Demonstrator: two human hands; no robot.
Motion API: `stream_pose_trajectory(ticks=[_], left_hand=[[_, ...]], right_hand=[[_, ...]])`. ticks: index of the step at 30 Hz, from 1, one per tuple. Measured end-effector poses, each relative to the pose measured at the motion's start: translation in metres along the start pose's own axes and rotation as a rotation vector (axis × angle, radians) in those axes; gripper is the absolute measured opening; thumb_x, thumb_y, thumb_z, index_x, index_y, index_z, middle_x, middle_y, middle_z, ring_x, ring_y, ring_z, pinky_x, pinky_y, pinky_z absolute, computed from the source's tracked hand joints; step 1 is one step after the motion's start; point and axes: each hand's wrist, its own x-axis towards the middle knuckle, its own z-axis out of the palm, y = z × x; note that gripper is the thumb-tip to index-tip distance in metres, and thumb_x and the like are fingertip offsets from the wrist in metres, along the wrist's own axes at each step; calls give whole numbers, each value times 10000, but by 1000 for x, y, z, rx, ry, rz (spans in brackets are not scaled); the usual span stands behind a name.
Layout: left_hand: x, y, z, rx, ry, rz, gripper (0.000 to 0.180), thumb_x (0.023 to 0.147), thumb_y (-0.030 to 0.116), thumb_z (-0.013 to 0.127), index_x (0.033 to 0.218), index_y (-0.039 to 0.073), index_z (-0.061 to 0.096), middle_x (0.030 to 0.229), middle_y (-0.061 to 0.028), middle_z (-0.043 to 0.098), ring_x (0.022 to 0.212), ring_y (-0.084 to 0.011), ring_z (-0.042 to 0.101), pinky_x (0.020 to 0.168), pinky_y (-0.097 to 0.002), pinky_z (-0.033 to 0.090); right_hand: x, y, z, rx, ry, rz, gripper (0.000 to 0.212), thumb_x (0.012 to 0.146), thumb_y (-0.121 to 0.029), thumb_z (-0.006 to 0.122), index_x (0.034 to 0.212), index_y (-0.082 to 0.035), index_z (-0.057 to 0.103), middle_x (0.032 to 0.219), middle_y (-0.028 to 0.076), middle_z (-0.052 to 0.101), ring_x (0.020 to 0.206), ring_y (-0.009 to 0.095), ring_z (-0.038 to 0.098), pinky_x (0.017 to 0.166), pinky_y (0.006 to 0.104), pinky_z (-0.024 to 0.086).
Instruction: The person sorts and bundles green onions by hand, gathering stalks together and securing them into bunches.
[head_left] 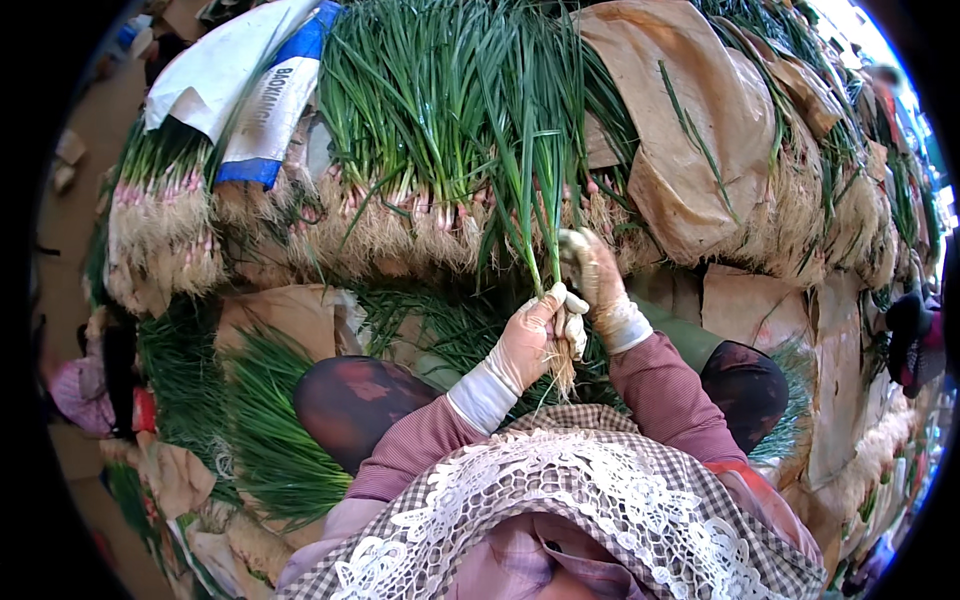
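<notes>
My left hand (528, 335), in a thin whitish glove, is closed round the lower ends of a few young garlic plants (556, 215). Their pale roots (562, 372) hang below the fist, and the long green leaves point away from me. Just above it on the right, my gloved right hand (598, 280) has its fingers curled in beside the stems. Whether those fingers pinch a stem or a loose leaf is hidden. Beyond both hands stretches a thick row of garlic plants (420, 120), pinkish at the base, roots toward me.
Brown paper sheeting (690, 130) covers the row at right; a white and blue sack (270, 110) lies over it at left. Loose green leaves (275, 420) are heaped beside my left knee (365, 405). Another person's dark sleeve (912, 335) shows at the far right.
</notes>
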Motion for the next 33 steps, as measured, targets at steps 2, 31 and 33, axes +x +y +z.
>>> stream_pose_trajectory(ticks=[2,31,33], left_hand=[[-1,0,3,67,-15,-2,398,946,333,359,943,-14,553,567,-37,475,499,-169,475,487,-295,426],[-2,6,-12,427,78,52,524,948,398,294,1219,-26,440,554,-28,497,469,-119,473,445,-227,399],[1,0,-16,649,123,104,497,945,401,316,1167,-10,485,588,-41,555,475,-114,484,441,-228,406]], right_hand=[[-7,9,5,356,-199,291,175,887,-225,520,941,-59,523,769,36,561,640,137,540,596,260,460],[-6,-31,-31,-400,-30,195,136,807,-135,597,887,-43,536,749,13,527,688,108,493,600,240,412],[-9,-59,2,-849,-24,-19,307,757,-272,649,860,-25,499,662,35,527,595,161,533,548,287,436]])
